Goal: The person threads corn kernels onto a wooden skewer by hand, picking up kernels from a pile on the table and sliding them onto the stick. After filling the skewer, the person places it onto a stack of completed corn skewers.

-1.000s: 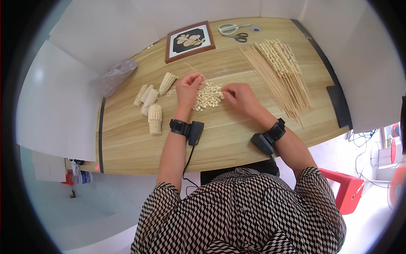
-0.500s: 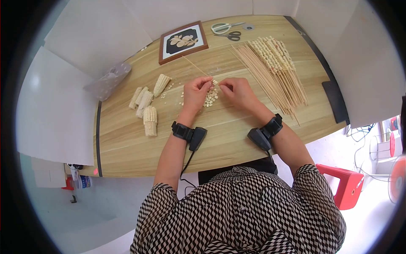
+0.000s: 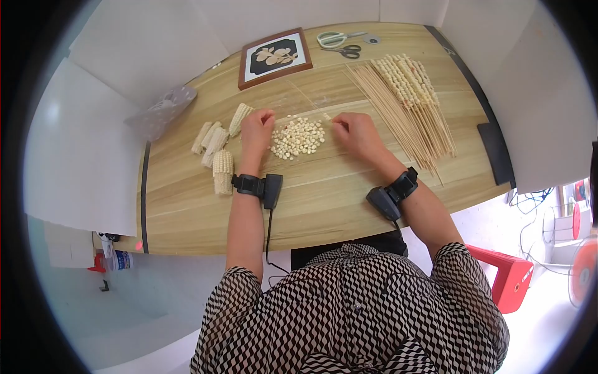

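My right hand [image 3: 356, 134] pinches a thin wooden skewer [image 3: 303, 95] near its lower end, where a few pale corn kernels [image 3: 326, 116] are threaded. The skewer slants up and left over the table. My left hand [image 3: 256, 129] is closed at the left edge of a pile of loose corn kernels [image 3: 299, 137]; whatever lies between its fingertips is too small or hidden to make out. Just behind it, a partly stripped corn cob [image 3: 239, 118] lies on the table. Another cob [image 3: 222, 171] with kernels left on it rests beside my left wrist.
Several bare cobs [image 3: 213, 142] lie at the left. On the right are plain skewers [image 3: 389, 112] and kernel-threaded skewers [image 3: 408, 81]. A framed picture [image 3: 275, 58], white-handled scissors [image 3: 332, 40] and black scissors [image 3: 350, 51] lie at the back. A grey spotted bag [image 3: 168, 112] sits at the left edge.
My left hand has let go of the skewer and moved left, uncovering the kernel pile. My right hand keeps hold of the skewer, now a little farther right.
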